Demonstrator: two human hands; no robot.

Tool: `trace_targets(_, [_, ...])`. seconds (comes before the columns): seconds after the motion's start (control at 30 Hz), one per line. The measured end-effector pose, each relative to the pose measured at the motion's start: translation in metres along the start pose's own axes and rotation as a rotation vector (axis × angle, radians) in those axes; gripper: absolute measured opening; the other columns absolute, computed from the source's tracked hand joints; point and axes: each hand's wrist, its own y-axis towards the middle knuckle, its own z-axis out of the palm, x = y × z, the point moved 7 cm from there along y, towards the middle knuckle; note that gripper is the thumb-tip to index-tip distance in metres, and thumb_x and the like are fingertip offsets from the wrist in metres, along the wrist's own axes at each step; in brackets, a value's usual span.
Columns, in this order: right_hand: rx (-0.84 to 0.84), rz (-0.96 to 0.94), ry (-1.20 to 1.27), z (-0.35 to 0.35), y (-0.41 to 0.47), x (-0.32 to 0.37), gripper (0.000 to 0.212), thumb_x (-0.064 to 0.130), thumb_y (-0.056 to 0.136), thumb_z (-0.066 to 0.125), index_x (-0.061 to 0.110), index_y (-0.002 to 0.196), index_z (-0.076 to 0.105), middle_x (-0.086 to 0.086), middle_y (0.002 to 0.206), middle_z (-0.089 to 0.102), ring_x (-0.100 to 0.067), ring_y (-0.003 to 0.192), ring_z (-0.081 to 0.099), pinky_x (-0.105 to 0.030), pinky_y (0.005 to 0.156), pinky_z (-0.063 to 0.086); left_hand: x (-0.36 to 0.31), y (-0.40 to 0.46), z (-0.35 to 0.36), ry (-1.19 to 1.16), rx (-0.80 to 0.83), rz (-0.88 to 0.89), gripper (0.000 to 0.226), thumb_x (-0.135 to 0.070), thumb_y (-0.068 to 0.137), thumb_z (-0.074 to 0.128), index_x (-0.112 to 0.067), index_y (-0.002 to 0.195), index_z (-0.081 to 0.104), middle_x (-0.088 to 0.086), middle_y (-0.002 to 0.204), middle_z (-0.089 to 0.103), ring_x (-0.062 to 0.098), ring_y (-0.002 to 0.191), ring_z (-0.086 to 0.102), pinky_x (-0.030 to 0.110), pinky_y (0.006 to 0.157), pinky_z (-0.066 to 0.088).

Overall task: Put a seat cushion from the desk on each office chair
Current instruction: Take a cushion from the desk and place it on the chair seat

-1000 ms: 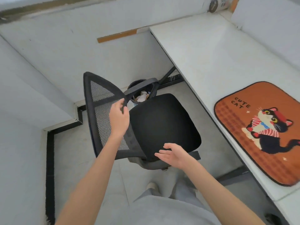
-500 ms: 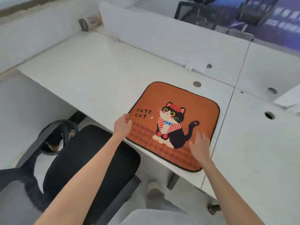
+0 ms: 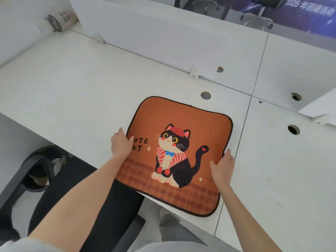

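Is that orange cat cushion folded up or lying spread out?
Spread out. The cushion lies flat on the desk, whole cat picture showing, its near edge overhanging, with a hand at each side.
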Motion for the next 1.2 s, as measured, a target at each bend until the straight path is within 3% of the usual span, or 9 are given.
trace_targets(0.17, [0.093,-0.06,-0.036,0.006,-0.002,0.016,0.03,0.008,0.091,0.041,-0.001,0.117,0.052,-0.023,0.113,0.061,-0.037,0.097,0.058,-0.04,0.084,0.048,0.011,-0.005,-0.029,-0.173,-0.108,0.052,0.029,-0.02,0.095,0.041,-0.007,0.112,0.061,0.019,0.108,0.059,0.033,0.098,0.059,0.035,0.077,0.046])
trace_targets(0.27, [0.175,-0.222,-0.014,0.02,-0.025,0.058,0.034,0.012,0.097,0.033,0.006,0.129,0.046,-0.017,0.123,0.06,-0.037,0.105,0.058,-0.044,0.093,0.047,0.042,-0.028,-0.061,-0.269,-0.198,0.005,0.028,-0.017,0.095,0.039,-0.006,0.109,0.061,0.014,0.101,0.066,0.032,0.096,0.061,0.031,0.074,0.043])
trace_targets(0.37, [0.304,-0.409,-0.022,0.049,-0.055,0.117,0.038,0.02,0.099,0.031,0.014,0.135,0.041,-0.011,0.129,0.057,-0.033,0.11,0.058,-0.045,0.099,0.046,0.091,-0.065,-0.098,-0.323,-0.319,-0.073,0.032,-0.016,0.095,0.04,-0.01,0.123,0.055,0.011,0.113,0.065,0.028,0.105,0.058,0.032,0.084,0.043])
trace_targets(0.47, [0.437,-0.608,-0.064,0.085,-0.099,0.176,0.039,0.023,0.099,0.032,0.019,0.137,0.04,-0.007,0.13,0.057,-0.03,0.11,0.059,-0.043,0.098,0.046,0.155,-0.11,-0.126,-0.404,-0.414,-0.199,0.032,-0.014,0.094,0.044,-0.012,0.125,0.053,0.008,0.114,0.065,0.017,0.101,0.058,0.031,0.086,0.045])
trace_targets(0.57, [0.515,-0.833,-0.15,0.123,-0.154,0.224,0.039,0.022,0.099,0.032,0.018,0.136,0.04,-0.006,0.128,0.059,-0.027,0.107,0.061,-0.04,0.094,0.049,0.224,-0.154,-0.133,-0.524,-0.483,-0.399,0.03,-0.008,0.091,0.048,-0.007,0.12,0.054,0.009,0.114,0.062,0.02,0.106,0.056,0.034,0.089,0.043])
trace_targets(0.77, [0.571,-1.204,-0.256,0.206,-0.263,0.275,0.034,0.015,0.096,0.036,0.012,0.127,0.05,-0.011,0.115,0.064,-0.03,0.099,0.062,-0.042,0.084,0.053,0.335,-0.203,-0.072,-0.947,-0.445,-0.808,0.028,-0.003,0.087,0.052,-0.001,0.115,0.053,0.005,0.103,0.058,0.02,0.095,0.056,0.035,0.084,0.047])
trace_targets(0.9, [0.619,-1.314,-0.355,0.276,-0.31,0.289,0.033,0.016,0.095,0.038,0.013,0.124,0.054,-0.011,0.111,0.065,-0.029,0.098,0.061,-0.038,0.081,0.05,0.373,-0.208,-0.007,-1.239,-0.361,-0.962,0.024,0.003,0.084,0.053,0.003,0.108,0.052,0.019,0.09,0.065,0.029,0.083,0.059,0.044,0.078,0.049])
trace_targets(1.0, [0.641,-1.357,-0.413,0.331,-0.328,0.303,0.033,0.012,0.093,0.039,0.014,0.122,0.056,-0.011,0.11,0.067,-0.03,0.099,0.061,-0.038,0.081,0.049,0.385,-0.205,0.032,-1.396,-0.338,-1.031,0.023,0.006,0.085,0.052,0.005,0.108,0.051,0.019,0.09,0.064,0.03,0.088,0.061,0.046,0.087,0.05])
trace_targets(1.2, [0.807,-1.45,-0.455,0.433,-0.352,0.294,0.044,0.005,0.093,0.044,0.014,0.136,0.043,-0.011,0.133,0.054,-0.026,0.125,0.047,-0.035,0.105,0.038,0.382,-0.186,0.087,-1.611,-0.243,-1.044,0.012,0.009,0.087,0.051,0.001,0.096,0.053,0.013,0.092,0.062,0.021,0.09,0.061,0.033,0.087,0.047])
